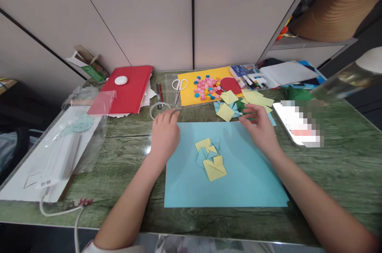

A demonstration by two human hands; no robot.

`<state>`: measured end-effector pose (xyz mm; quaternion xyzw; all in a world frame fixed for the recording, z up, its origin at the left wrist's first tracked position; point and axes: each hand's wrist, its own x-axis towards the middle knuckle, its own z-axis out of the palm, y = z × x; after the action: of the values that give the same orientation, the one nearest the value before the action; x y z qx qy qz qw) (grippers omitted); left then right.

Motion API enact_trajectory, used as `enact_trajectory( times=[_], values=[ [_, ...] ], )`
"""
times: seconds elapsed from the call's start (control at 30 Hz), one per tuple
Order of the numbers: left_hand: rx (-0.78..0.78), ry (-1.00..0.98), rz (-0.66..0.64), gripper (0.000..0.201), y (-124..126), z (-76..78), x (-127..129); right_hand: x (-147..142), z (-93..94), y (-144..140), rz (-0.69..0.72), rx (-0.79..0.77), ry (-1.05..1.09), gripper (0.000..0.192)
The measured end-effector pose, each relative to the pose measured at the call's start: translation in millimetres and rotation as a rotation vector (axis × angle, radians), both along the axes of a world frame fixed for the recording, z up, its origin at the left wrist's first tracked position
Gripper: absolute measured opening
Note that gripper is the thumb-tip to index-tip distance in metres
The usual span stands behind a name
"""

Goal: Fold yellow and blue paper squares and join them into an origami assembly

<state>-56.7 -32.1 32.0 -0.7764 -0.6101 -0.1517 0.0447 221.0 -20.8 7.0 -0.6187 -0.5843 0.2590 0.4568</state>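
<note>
My left hand (pixel 165 136) is at the upper left corner of a light blue sheet of paper (pixel 250 181), its fingers curled; whatever may be inside them is hidden. My right hand (pixel 259 127) is above the sheet's upper right part, thumb and fingers apart, nothing seen between them. Between my hands, a folded paper piece (pixel 208 150) in yellow and blue lies on the sheet. A yellow folded paper (pixel 215 169) adjoins its lower side. Just beyond my right fingers lies a pile of yellow and blue folded papers (pixel 227 111).
Past my left hand are a clear ring (pixel 160 104), pens (pixel 159 93) and white-handled scissors (pixel 179 84). Small coloured pieces (pixel 205 87) lie on an orange sheet (pixel 185 95). A red folder (pixel 128 93) and power strip (pixel 61 159) are left; a phone (pixel 294 123) is right.
</note>
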Motion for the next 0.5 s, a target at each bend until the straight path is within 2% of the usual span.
enact_trajectory(
  times=[0.17, 0.27, 0.37, 0.5],
  values=[
    [-0.33, -0.115, -0.481, 0.033, -32, 23.7, 26, -4, -3.4, 0, 0.041, -0.027, -0.055, 0.04],
    [-0.422, -0.076, -0.684, 0.038, -49, 26.9, 33, -5, -4.0, 2, 0.063, -0.065, -0.087, 0.043],
    [-0.475, -0.021, -0.747, 0.043, -58, 21.8, 35, -6, -1.1, 7, 0.087, -0.098, -0.132, 0.047],
    [-0.513, 0.026, -0.728, 0.043, -62, 17.9, 37, -9, 4.6, 21, 0.127, -0.088, -0.274, 0.055]
  ],
)
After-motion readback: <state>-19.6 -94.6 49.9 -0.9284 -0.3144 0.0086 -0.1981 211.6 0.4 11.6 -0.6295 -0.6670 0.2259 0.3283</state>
